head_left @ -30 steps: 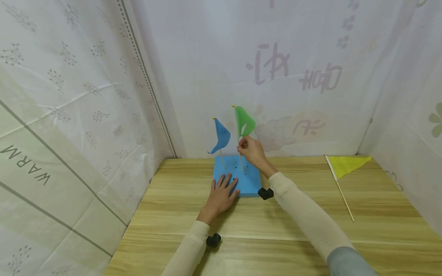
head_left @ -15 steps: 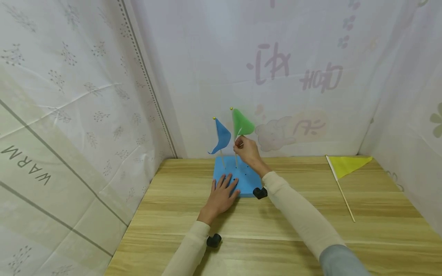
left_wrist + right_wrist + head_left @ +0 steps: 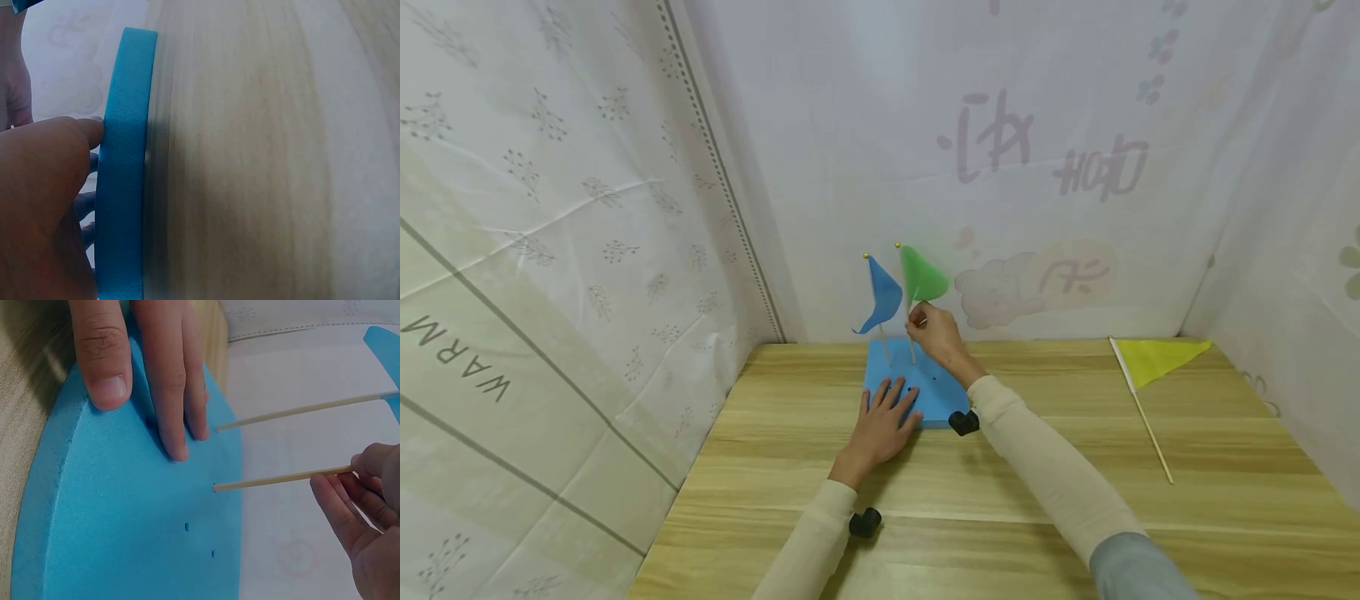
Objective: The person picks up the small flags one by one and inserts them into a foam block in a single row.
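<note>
My right hand [image 3: 936, 331] pinches the wooden stick of a green flag [image 3: 922, 277] just below its cloth. In the right wrist view the lower tip of that stick [image 3: 275, 481] sits at a hole in a blue foam block [image 3: 125, 506]. With fingers spread, my left hand [image 3: 882, 421] rests flat on the block's near left part. A blue flag [image 3: 883, 292] stands in the block to the left of the green one, slightly tilted. From the left wrist view, the thumb [image 3: 90, 131] lies at the block's upper edge.
On the wooden table [image 3: 1000, 517] a yellow flag [image 3: 1157, 360] lies at the right, its stick pointing towards the near side. Small holes dot the block's top. Printed curtains [image 3: 850, 150] hang behind and on both sides.
The green flag has moved left and down in my right hand, its stick tip shifting from mid-block to a hole near the blue flag. My left hand has stayed put.
</note>
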`<state>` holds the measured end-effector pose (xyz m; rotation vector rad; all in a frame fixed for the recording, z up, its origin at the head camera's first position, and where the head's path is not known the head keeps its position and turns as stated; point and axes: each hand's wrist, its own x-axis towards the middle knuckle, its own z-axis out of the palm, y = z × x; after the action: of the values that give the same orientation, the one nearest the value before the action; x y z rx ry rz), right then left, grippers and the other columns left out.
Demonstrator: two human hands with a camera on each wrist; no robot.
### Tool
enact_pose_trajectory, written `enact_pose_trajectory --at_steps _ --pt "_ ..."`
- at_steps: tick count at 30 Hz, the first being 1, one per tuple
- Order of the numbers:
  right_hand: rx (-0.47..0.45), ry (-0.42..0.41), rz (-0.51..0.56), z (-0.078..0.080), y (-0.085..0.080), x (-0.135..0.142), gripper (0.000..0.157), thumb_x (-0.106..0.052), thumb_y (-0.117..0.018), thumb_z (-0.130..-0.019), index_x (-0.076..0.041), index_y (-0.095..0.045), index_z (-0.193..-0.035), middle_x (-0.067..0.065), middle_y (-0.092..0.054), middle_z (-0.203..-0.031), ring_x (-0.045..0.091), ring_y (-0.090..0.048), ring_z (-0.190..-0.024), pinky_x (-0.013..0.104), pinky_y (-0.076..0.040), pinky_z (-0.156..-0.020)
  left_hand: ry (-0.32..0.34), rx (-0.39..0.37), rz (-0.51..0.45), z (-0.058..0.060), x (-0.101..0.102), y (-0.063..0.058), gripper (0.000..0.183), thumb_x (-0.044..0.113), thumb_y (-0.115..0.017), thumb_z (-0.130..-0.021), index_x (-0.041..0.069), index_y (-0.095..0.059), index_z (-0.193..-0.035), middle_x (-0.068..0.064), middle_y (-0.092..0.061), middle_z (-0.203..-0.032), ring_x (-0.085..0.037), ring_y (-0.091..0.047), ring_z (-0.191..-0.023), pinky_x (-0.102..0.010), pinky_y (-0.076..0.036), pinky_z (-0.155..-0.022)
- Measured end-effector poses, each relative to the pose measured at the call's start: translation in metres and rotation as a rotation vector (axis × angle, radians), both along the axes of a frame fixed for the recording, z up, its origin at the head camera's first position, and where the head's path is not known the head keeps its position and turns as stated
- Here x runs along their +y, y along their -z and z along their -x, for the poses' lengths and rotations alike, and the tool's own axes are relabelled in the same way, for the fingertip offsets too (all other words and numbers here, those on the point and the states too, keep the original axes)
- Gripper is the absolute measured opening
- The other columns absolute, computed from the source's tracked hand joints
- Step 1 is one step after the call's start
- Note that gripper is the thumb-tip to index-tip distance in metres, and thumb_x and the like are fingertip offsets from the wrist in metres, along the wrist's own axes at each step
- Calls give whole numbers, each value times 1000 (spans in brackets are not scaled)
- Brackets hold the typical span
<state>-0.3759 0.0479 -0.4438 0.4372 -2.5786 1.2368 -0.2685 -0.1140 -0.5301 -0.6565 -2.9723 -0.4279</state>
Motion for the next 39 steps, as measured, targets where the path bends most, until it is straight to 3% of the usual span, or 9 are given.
enact_pose_trajectory --at_steps 22,39 --pt "16 45 -7 -3 2 12 12 -20 -64 -96 -9 -66 -101 7 -71 -99 22 -68 -87 37 -57 -76 9 33 -28 3 1 6 55 47 -40 -104 22 -38 -153 -8 -27 -162 -37 -20 -151 -67 -12 -117" --pt "41 83 52 -16 5 87 10 -17 -61 -96 -8 -65 -98 9 -70 -89 20 -69 -74 34 -56 -66 3 25 -7 1 2 2 55 45 -41 -104 21 -37 -153 -10 -26 -162 -38 -20 -150 -67 -12 -117"
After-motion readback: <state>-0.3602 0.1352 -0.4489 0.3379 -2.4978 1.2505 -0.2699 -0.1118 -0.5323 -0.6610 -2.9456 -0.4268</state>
